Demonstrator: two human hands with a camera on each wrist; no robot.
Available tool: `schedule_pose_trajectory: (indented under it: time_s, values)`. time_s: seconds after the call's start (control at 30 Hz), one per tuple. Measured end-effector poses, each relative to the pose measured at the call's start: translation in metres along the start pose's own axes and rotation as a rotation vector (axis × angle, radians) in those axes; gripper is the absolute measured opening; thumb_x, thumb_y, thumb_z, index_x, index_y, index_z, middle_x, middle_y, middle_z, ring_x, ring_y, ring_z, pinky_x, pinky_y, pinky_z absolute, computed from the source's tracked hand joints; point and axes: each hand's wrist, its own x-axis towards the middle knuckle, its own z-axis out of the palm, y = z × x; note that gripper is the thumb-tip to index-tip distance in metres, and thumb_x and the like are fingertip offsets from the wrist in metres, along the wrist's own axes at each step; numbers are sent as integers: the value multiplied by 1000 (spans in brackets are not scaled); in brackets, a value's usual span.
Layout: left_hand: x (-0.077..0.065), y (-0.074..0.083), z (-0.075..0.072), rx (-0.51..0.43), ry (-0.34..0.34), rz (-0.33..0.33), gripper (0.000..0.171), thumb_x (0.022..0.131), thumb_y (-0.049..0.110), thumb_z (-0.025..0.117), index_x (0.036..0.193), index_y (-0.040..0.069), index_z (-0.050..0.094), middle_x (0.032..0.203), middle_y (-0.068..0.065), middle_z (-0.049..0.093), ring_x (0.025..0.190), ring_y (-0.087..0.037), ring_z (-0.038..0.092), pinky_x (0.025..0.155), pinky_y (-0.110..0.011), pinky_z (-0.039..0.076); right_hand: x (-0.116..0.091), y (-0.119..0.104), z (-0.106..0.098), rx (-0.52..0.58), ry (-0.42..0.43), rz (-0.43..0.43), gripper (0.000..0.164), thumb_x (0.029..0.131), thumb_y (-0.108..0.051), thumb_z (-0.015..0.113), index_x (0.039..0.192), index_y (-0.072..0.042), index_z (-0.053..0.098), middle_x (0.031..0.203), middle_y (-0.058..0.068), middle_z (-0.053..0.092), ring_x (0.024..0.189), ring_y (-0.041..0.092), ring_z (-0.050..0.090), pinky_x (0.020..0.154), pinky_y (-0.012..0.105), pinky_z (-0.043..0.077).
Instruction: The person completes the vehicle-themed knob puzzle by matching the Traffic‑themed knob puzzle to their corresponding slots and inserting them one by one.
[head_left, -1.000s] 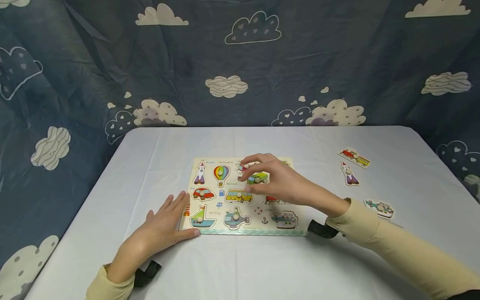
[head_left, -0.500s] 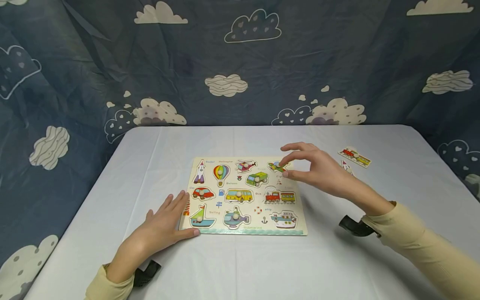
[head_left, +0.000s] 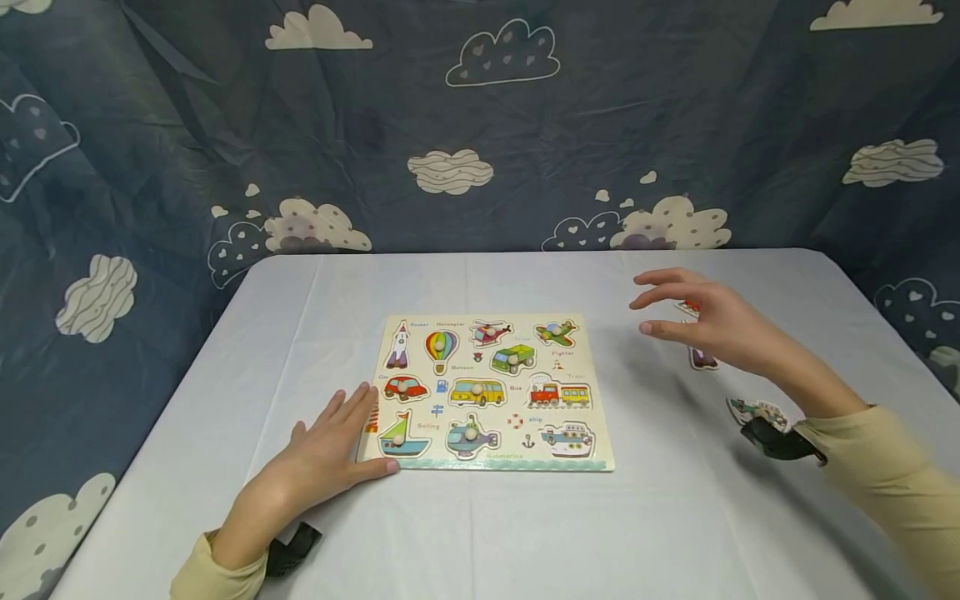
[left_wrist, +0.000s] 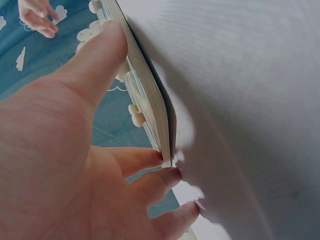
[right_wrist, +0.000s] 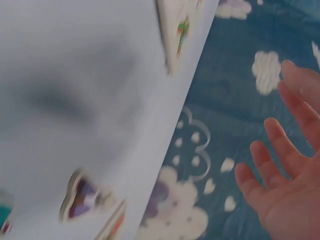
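Note:
A wooden knob puzzle board (head_left: 517, 467) with vehicle pictures lies flat on the table. Against its left edge rests my left hand (head_left: 322, 458), fingers extended, with the thumb at the near-left corner. In the left wrist view the thumb (left_wrist: 102, 55) and fingertips meet the board's thick side (left_wrist: 157, 112). My right hand (head_left: 708, 321) hovers in the air right of the board, fingers loosely spread and holding nothing. Beneath it in the head view, a rocket piece (head_left: 703, 360) and a red train piece (head_left: 688, 308) are partly covered. A ship piece (head_left: 757, 411) lies nearer, by the right wrist.
Knobbed pieces such as the balloon (head_left: 441, 348), bus (head_left: 477, 392) and submarine (head_left: 472, 438) sit in the board. Its rocket (head_left: 399, 346), train (head_left: 559, 394) and ship (head_left: 567, 439) pictures show no knobs. A white cloth (head_left: 480, 533) covers the table; a dark cloud-patterned curtain (head_left: 337, 125) hangs behind.
My right hand has moved from over the middle of the board, past its right edge, to above the loose pieces. The left hand and the board have stayed in place.

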Motion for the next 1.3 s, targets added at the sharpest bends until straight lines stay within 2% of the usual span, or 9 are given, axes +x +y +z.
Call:
schedule_pose_trajectory:
  time_s: [0.07,0.17,0.3,0.7,1.0,1.3]
  values:
    - [0,0,0,0,0,-1,108,80,69,66,157,6,23,161,-13,21,145,-43,17,97,-81,16,-1,9,-5,-9,-4,28,36,84,-30,80,116,-17,72,144,5,47,138,34,33,102,67,30]
    - [-1,0,0,-4,-2,-3,108,80,69,65,157,6,23,161,-13,21,146,-43,16,97,-81,15,-4,22,-11,-32,-12,61,41,84,-33,80,118,-13,71,145,10,45,137,38,33,100,69,31]
    - [-1,0,0,-12,-7,-8,109,80,70,65,157,6,23,161,-13,21,146,-43,16,97,-81,14,-6,42,-17,-52,-27,83,40,86,-30,78,119,-10,70,144,13,45,135,42,33,98,70,32]
    - [-1,1,0,-10,-7,-12,110,79,71,65,157,6,23,161,-13,22,146,-42,16,97,-81,15,-11,91,-25,-42,-115,205,43,89,-30,76,123,-5,68,146,23,39,137,50,24,100,75,22]
    - [-2,2,-2,-4,-7,-8,109,80,70,65,157,6,22,161,-14,21,146,-43,16,97,-81,15,-12,112,-22,-45,-149,216,41,86,-27,79,118,-3,70,145,28,37,134,54,25,100,74,22]
    - [-2,2,-1,-7,-9,-10,108,81,68,66,157,6,22,162,-13,20,146,-42,15,97,-81,15,-7,117,-15,-87,-176,213,30,86,-24,79,109,-5,74,142,29,40,133,56,27,101,70,26]
